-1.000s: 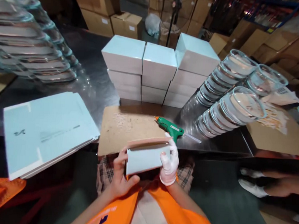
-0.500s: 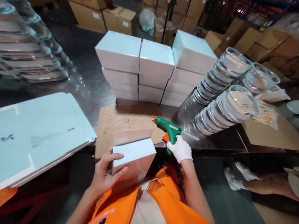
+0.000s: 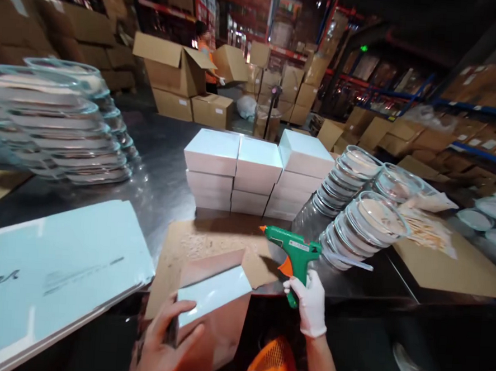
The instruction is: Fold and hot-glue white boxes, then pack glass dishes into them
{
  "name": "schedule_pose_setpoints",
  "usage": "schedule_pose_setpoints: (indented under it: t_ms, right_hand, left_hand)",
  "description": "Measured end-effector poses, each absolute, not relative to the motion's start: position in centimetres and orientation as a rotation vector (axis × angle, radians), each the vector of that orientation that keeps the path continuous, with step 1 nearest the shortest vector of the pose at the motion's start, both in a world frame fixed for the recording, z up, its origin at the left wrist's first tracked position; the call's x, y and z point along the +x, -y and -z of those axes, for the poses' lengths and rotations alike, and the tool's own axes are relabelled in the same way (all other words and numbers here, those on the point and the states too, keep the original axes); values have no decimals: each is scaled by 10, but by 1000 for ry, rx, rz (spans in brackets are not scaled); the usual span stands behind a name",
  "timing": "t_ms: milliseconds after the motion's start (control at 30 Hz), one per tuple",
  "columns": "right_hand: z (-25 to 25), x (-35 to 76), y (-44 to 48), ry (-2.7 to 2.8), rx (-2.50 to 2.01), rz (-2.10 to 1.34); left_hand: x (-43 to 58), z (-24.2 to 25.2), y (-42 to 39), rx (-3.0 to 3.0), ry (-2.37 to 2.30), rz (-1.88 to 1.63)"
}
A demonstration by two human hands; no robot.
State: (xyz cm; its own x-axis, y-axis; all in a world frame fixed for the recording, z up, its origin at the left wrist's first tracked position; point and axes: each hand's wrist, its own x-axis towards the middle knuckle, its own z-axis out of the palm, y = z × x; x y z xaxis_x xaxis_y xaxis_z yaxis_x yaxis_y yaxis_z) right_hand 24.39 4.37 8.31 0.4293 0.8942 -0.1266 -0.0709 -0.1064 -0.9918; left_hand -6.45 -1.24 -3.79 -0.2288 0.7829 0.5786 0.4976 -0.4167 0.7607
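Observation:
My bare left hand (image 3: 165,337) grips the left side of a white box (image 3: 218,332), its thumb and a finger over the upper edge. One flap of that box stands raised at the far side, and a side flap sticks out to the right. In my right hand (image 3: 310,304), which wears a white glove, is a green glue gun (image 3: 292,247) with an orange nozzle and trigger. The gun is held above the table edge, nozzle pointing left, a clear glue stick out of its back. Beneath the box's far side lies a stained cardboard sheet (image 3: 170,259).
Stacked white boxes (image 3: 255,169) stand behind the cardboard. Clear round containers rise in stacks at right (image 3: 354,231) and left (image 3: 86,142). Flat white cartons (image 3: 70,270) lie at left. A person (image 3: 206,51) stands among brown boxes farther back.
The view has tilted up, showing more of the background. My right hand has raised the glue gun off the table edge. The box's right side flap now shows, sticking outward.

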Motion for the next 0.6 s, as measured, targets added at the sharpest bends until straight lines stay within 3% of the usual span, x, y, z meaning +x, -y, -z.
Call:
schedule_pose_setpoints:
  t_ms: [100,300,433,600]
  right_hand:
    - [-92,243,-34,846,-1362,-925]
    - [-66,237,-11,931,-1357,-1409]
    - [-49,230,1,949,-1476,-1356]
    - [-77,231,1,1101,-1539,-1142]
  left_hand:
    - [-58,25,10,1758,-1529,-1748]
    - [-42,8,10,1613,-1565,-1757]
    - [-48,0,7,1636,-1592,-1772]
    - [-44,-28,-7,1832,-1507,-1661]
